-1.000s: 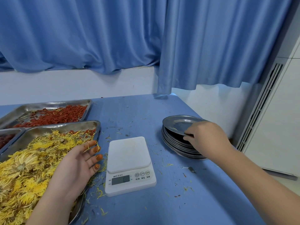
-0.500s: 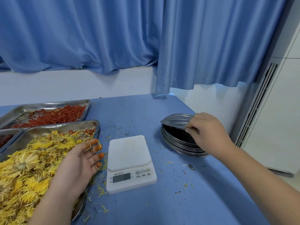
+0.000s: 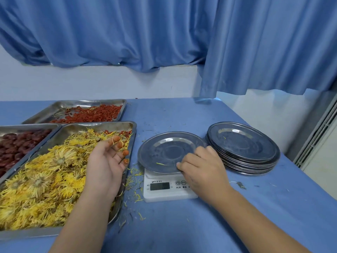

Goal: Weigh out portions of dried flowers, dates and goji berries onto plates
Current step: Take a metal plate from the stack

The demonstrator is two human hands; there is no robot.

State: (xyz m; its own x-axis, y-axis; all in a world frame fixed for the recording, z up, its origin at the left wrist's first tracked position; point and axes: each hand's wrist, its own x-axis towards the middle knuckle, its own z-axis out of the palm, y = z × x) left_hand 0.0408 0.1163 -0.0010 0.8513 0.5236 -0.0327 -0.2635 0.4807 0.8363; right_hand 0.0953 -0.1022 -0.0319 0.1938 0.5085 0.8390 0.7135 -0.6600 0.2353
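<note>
I have just carried one plate (image 3: 164, 152) from the stack (image 3: 242, 148), now right of my fingers (image 3: 182, 166), onto the scale (image 3: 164, 190). My right hand (image 3: 202, 172) pinches its near rim, so weighing can begin. My left hand (image 3: 105, 161) lies slack on the dried flowers (image 3: 42, 179). Three trays: flowers, dates (image 3: 16, 145), goji berries (image 3: 91, 114).

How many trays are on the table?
3: goji tray at the back, date tray far left, flower tray nearest, under the left hand. More could sit beyond the left edge.
</note>
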